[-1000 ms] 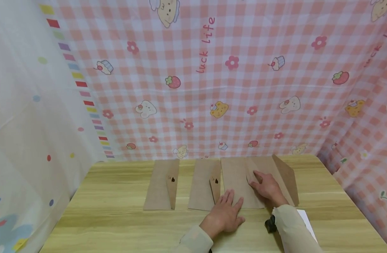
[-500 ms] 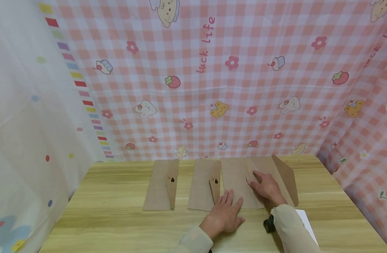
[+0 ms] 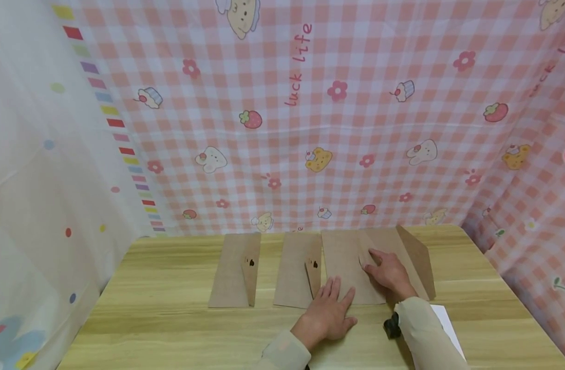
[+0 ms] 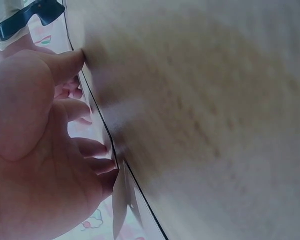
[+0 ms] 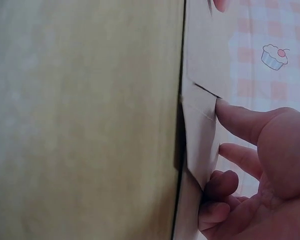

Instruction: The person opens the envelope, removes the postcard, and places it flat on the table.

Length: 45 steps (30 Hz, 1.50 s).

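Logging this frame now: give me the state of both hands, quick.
Left hand: open, fingers flat, pressing on the brown paper piece.
Right hand: fingers on the same piece's folded flap; open or gripping cannot be told.

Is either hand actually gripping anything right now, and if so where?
Nothing is gripped. The left hand lies flat, pressing the near edge of the brown paper bag; the right hand presses its fingertips on the bag's folded flap.
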Each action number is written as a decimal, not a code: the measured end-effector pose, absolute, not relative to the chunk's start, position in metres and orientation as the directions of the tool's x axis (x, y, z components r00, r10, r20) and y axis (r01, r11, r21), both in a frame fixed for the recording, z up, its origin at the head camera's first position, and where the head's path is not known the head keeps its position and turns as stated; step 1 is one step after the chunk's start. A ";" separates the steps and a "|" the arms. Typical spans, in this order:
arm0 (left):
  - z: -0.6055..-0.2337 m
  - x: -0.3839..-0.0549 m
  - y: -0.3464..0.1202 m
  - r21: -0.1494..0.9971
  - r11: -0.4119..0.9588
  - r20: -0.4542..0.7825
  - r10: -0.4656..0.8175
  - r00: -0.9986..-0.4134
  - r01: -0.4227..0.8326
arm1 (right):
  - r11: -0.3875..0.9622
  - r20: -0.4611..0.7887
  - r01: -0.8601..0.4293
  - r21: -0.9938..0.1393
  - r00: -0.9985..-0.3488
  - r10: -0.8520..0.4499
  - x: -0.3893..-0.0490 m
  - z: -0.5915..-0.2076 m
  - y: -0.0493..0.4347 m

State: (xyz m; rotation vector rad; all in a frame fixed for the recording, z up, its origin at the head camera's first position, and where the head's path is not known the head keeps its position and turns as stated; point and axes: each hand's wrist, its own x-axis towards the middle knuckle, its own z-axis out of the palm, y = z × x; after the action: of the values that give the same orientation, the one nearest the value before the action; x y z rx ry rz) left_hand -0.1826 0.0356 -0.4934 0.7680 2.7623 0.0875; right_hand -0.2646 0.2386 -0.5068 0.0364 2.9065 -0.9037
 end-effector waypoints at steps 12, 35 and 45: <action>-0.494 -0.182 0.037 0.131 0.865 -0.250 0.502 -0.828 0.485 | 0.800 -0.103 0.039 -0.598 -0.994 -0.029 -0.261 -0.503 0.239; -0.493 -0.183 0.036 0.145 0.869 -0.260 0.494 -0.829 0.472 | 0.802 -0.073 0.024 -0.597 -0.997 -0.025 -0.267 -0.508 0.240; -0.492 -0.182 0.037 0.138 0.869 -0.269 0.495 -0.826 0.476 | 0.788 -0.086 0.017 -0.615 -0.995 -0.046 -0.263 -0.506 0.242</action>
State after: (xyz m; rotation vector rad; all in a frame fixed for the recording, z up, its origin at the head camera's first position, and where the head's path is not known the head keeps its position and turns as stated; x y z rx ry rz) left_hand -0.1820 0.0366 -0.4922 0.7308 2.7448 0.0933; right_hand -0.2634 0.2417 -0.5062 -0.0237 2.8791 -0.9920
